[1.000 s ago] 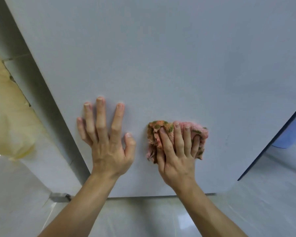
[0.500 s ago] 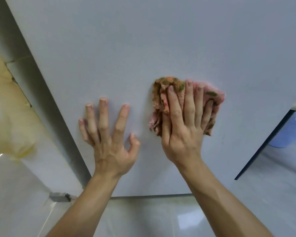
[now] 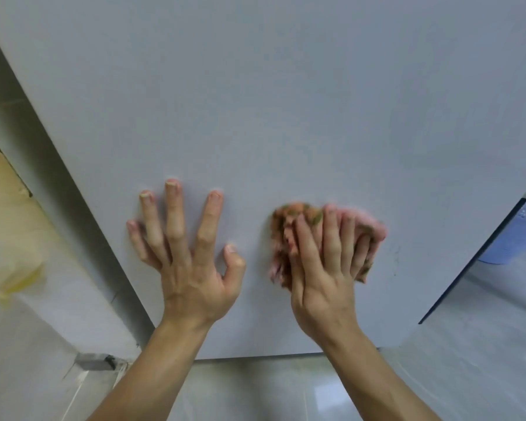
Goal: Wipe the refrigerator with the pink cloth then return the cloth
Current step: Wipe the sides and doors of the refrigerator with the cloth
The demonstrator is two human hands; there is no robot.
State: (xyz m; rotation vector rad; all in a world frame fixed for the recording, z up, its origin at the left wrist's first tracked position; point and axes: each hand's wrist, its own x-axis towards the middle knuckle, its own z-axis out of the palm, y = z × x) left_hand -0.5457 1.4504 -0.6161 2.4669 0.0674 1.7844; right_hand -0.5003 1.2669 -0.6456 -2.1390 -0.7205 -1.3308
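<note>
The pale grey refrigerator door fills most of the head view. My right hand presses the bunched pink cloth flat against the lower part of the door; the cloth has green and orange patches and looks blurred from motion. My left hand rests flat on the door to the left of the cloth, fingers spread, holding nothing. A gap of bare door separates the two hands.
The door's bottom edge runs just below my wrists, above a glossy pale tiled floor. A yellowish wall surface lies at the left, a small metal foot at lower left, and a blue object at the right.
My right hand rose up the door with the cloth, then came back down to about the level of my left hand. The left hand stayed planted on the door.
</note>
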